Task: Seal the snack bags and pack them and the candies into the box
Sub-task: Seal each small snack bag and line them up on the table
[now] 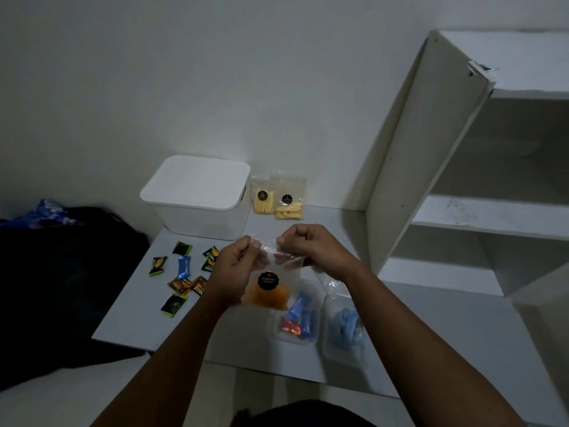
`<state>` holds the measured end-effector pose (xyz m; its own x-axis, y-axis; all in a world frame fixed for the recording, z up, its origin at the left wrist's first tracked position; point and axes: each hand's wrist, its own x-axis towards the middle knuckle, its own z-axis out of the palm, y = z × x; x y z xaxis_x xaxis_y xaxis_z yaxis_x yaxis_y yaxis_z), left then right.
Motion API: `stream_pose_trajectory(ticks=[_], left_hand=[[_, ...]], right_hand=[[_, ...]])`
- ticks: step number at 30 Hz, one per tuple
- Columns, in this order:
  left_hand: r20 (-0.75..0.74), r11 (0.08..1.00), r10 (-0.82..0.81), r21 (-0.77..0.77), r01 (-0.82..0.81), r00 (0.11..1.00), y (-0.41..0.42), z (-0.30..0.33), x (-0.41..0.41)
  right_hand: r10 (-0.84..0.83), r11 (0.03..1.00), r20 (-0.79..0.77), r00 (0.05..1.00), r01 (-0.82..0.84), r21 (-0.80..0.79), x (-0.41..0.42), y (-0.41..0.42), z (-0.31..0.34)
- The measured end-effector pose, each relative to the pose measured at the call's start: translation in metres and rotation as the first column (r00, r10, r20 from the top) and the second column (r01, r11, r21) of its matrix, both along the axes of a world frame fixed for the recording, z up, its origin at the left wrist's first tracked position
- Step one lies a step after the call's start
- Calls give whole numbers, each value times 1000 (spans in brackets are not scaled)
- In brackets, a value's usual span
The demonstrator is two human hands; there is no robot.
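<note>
Left hand: the left hand (238, 261) is curled and pinches the top left edge of the clear snack bag (267, 285).
Right hand: the right hand (308, 246) is curled too and pinches the top right edge of the same bag.
Bag in the hands: thin, shiny, see-through plastic, held up above the table (221, 337). It has orange snack pieces at the bottom and a round black sticker on the front.
Other snack bags: two clear bags (278, 195) of pale yellow sticks stand at the back against the wall, just beside the box. Each has a round black sticker.
Box: a white plastic box (197, 195) with rounded corners and a smooth flat lid on top. It sits at the back of the table.
Candies: small wrapped candies (183, 277) lie spread on the table to the left of the hands. The wrappers are shiny: black and green, brown and orange, and one blue.
Clear trays: a see-through tray (294, 318) near the right arm holds blue and red wrapped candies. A second clear tray (345, 328) beside it holds something soft and blue.
Table: flat, smooth and white.
Shelf: a white board shelf (462, 180) stands on the right.
Dark cloth: a black cloth heap (61, 272) lies on the left.
</note>
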<state>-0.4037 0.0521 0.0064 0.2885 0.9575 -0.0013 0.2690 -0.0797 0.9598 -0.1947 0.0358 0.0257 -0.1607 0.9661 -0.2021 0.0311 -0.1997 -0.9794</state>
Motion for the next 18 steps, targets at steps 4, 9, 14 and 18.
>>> stream_pose_trajectory(ticks=[4,9,14,18], left_hand=[[58,1000,-8,-2,9,998,16,8,-19],[96,999,-3,33,0,995,43,12,-46],[117,996,-65,76,56,991,62,22,-67],[134,988,-145,76,135,980,77,24,-91]], right_hand=[[-42,998,66,997,39,44,-25,14,6],[-54,997,148,987,46,59,-59,35,16],[-60,991,255,965,28,128,-86,54,27],[-60,989,256,965,22,148,-110,65,28]])
